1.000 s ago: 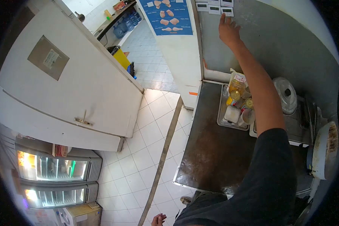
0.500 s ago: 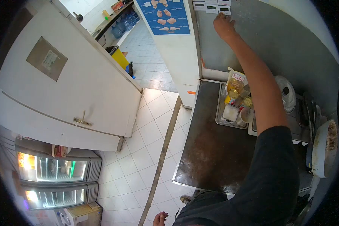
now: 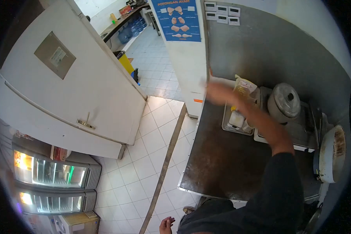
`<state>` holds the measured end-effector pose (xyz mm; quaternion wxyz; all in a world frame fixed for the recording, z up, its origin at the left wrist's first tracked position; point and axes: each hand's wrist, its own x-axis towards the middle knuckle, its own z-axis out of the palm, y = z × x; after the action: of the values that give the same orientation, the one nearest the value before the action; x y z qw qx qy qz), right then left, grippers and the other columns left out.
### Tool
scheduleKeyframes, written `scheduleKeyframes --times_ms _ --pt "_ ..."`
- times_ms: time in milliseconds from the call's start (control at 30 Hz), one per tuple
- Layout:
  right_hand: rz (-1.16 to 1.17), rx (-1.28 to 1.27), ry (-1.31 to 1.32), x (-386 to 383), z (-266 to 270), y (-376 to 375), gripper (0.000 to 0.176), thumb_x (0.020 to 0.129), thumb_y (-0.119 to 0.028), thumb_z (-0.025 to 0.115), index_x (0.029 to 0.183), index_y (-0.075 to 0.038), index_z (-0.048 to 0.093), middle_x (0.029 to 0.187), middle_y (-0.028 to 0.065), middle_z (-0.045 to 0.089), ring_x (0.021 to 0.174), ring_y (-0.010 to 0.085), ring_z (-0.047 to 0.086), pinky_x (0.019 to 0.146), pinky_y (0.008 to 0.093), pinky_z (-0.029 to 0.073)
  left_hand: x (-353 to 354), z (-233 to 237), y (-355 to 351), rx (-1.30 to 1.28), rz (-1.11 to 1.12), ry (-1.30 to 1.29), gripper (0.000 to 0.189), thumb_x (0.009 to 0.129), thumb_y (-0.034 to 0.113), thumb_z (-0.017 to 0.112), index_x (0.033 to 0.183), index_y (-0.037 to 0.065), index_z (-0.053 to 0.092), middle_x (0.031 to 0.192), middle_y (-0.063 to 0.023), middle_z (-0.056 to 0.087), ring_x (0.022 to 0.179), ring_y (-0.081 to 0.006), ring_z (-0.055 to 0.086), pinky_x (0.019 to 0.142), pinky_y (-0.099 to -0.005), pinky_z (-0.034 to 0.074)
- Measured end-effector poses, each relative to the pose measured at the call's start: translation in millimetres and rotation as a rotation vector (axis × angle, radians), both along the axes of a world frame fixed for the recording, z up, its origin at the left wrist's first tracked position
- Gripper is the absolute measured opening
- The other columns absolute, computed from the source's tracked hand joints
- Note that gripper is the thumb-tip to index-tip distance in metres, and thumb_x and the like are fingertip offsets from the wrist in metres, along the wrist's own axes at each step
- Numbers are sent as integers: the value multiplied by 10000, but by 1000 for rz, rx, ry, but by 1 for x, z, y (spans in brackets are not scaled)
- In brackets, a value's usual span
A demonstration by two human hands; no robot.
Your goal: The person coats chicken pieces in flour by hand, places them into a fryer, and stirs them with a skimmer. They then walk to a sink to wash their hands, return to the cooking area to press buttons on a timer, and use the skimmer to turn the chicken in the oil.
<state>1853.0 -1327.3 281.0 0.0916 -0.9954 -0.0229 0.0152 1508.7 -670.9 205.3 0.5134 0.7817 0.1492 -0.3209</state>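
My right hand (image 3: 219,93) is smeared by motion above the left edge of the dark counter, beside a metal tray (image 3: 238,130); its fingers cannot be made out. On the tray are a yellow-and-white packet (image 3: 243,85), a white-topped square container (image 3: 236,119) and a cup (image 3: 248,124), partly covered by my forearm. Low in the view, my left hand (image 3: 167,225) hangs beside my body, fingers loosely bent and slightly apart, holding nothing visible. Several small white digital timers (image 3: 222,13) are fixed to the grey wall above.
A lidded pot (image 3: 284,102) stands on the counter (image 3: 222,167), with a large stained pan (image 3: 332,154) upright at the right. To the left are a white door (image 3: 66,89), tiled floor (image 3: 144,148) and lit display fridges (image 3: 52,171). A blue poster (image 3: 177,21) hangs on the pillar.
My right hand has left the wall timers and come down and slightly left, over the counter's edge near the tray. The pot is now uncovered by my arm. My left hand stays low.
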Motion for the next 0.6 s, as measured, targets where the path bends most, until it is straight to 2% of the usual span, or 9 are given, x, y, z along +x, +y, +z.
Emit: scheduleKeyframes --times_ms 100,167,200,233,333,400,467,533,600 --pt "492 570 297 -148 -30 132 310 912 -239 608 1113 -4 589 1050 201 658 1013 377 644 852 498 510 19 16 -9 -15 -62 -65 457 1059 426 481 1221 22 619 1136 -130 680 1095 -239 644 920 -395 510" --pt "526 505 695 -232 -63 193 327 958 -276 561 1179 -38 597 1063 234 675 1007 414 655 880 508 516 42 31 -17 -15 -125 -142 450 1057 423 488 1180 17 640 1096 -130 691 1064 -238 656 901 -395 522" --pt "529 548 620 -290 -141 217 313 982 -298 538 1151 -45 614 1020 234 686 978 413 667 844 522 524 50 32 -14 -28 -155 -187 448 1056 421 491 1159 15 651 1075 -129 696 1049 -238 662 891 -395 528" --pt "339 561 810 -332 -132 242 341 996 -325 529 1127 -31 642 1029 234 688 979 412 669 844 530 524 65 -10 9 -81 -164 -138 261 1059 194 511 1188 2 632 1120 -117 714 1040 -193 688 892 -313 507" --pt "-156 706 928 -467 -215 311 367 1017 -360 511 1112 -47 677 1046 204 707 1016 425 667 862 536 523 96 -31 42 -44 -353 -168 267 1061 183 508 1211 -10 614 1083 -113 722 1027 -185 682 876 -298 510" --pt "-224 525 678 -518 -217 355 396 1032 -376 468 1047 -49 692 938 182 688 907 320 694 765 484 562 120 -51 55 -120 -447 -187 275 1043 188 523 1201 -18 612 1048 -111 732 1009 -190 691 861 -316 519" --pt "-902 963 858 -528 -178 397 425 1034 -427 469 1067 -64 686 899 170 702 896 341 695 791 484 561 146 -57 60 -116 -683 -240 295 1062 221 504 1195 -15 619 1065 -111 726 1038 -190 678 892 -322 513" --pt "-1221 601 425 -571 -224 480 474 1023 -476 474 1072 -50 677 866 170 713 876 371 698 819 506 557 165 -53 56 -108 -914 -351 273 1058 207 516 1170 -11 636 1060 -113 726 1032 -195 676 935 -336 506" --pt "-1654 1279 98 -596 -227 569 454 1031 -424 492 1176 -21 641 1169 167 686 1108 313 647 994 491 490 174 -46 46 -150 -1088 -378 252 1056 191 521 1141 -6 654 1053 -109 728 1022 -200 675 959 -346 501"
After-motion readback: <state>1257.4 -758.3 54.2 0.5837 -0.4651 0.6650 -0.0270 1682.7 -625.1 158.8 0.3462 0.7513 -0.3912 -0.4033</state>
